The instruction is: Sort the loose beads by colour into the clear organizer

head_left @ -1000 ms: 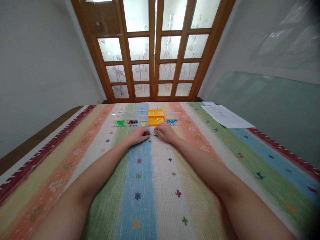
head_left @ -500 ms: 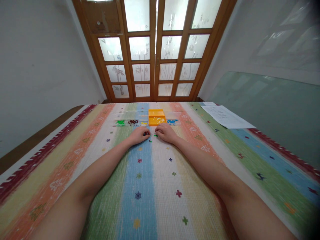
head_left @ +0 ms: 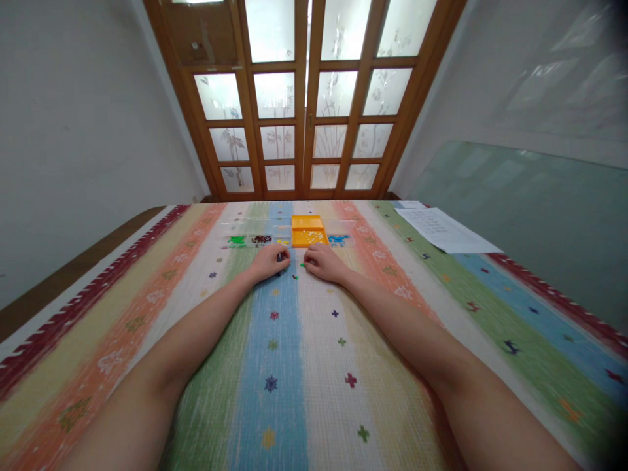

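Head view is looking down two bare forearms reaching across a striped cloth. Left hand is curling, fingertips pinching something dark and too small to identify. Right hand is lying palm down, fingers bent; its grip is impossible to tell. Tiny green beads are lying between the hands. Just beyond, an orange tray is sitting among clear compartments, contents blurring into coloured specks

Woven cloth, glossy plastic, varnished wood.
The striped tablecloth looks matt and coarsely woven; the orange tray is smooth, shiny plastic; the sheet of paper is flat and matt; the door frame is glossy wood around frosted glass.
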`<state>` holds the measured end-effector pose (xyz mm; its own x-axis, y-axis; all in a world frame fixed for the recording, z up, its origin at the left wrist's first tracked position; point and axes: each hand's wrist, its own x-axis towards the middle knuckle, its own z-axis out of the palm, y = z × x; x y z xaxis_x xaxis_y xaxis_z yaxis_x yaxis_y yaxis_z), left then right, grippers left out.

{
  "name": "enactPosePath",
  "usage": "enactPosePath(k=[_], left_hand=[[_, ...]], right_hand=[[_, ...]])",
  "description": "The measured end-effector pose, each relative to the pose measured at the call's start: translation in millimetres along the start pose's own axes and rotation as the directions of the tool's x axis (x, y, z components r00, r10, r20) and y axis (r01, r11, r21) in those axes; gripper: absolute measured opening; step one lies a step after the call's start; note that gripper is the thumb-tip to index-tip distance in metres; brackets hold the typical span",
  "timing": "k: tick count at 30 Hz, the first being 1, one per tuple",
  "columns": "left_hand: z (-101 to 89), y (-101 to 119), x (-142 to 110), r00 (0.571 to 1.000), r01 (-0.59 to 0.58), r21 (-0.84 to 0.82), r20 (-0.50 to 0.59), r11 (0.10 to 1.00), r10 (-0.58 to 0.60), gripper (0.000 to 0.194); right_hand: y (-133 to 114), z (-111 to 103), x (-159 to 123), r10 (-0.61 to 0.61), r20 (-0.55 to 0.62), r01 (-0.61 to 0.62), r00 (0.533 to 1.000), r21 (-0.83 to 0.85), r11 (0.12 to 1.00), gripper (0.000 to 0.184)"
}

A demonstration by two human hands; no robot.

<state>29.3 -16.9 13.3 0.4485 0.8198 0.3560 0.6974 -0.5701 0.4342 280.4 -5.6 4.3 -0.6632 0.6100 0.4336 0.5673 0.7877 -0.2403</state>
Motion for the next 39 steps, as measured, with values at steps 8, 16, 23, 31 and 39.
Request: enactPosePath(k=[8,16,23,31,39], left_hand=[[-20.5,-38,1,0.959,0.167,-0.060,-0.224,0.984,-0.176,0.015],[-33.9,-66,-1,0.846,0.368,-0.054,-0.396,0.928,-0.359,0.020],[-42.1,-84,-6,0.763,0.438,-0.099,-0.485,0.894,-0.427,0.019],[-48.6,-106,-17,0.588,0.641,-0.128,-0.551,0.757,-0.592,0.022],[-48.3,-109,-17,0.585,0.642,-0.130,-0.554,0.756,-0.593,0.024]], right_hand=[[-11,5,4,0.057,-0.053,-0.057,0.997,0.003,0.998,0.010],[-42,8,8,-0.159,0.071,0.156,0.985,0.041,0.987,0.029],[-42,8,8,-0.210,0.096,0.207,0.973,0.040,0.977,0.032],[-37,11,8,-0.198,0.095,0.198,0.976,0.017,0.980,0.030],[-36,12,7,-0.190,0.088,0.188,0.978,0.031,0.982,0.030]])
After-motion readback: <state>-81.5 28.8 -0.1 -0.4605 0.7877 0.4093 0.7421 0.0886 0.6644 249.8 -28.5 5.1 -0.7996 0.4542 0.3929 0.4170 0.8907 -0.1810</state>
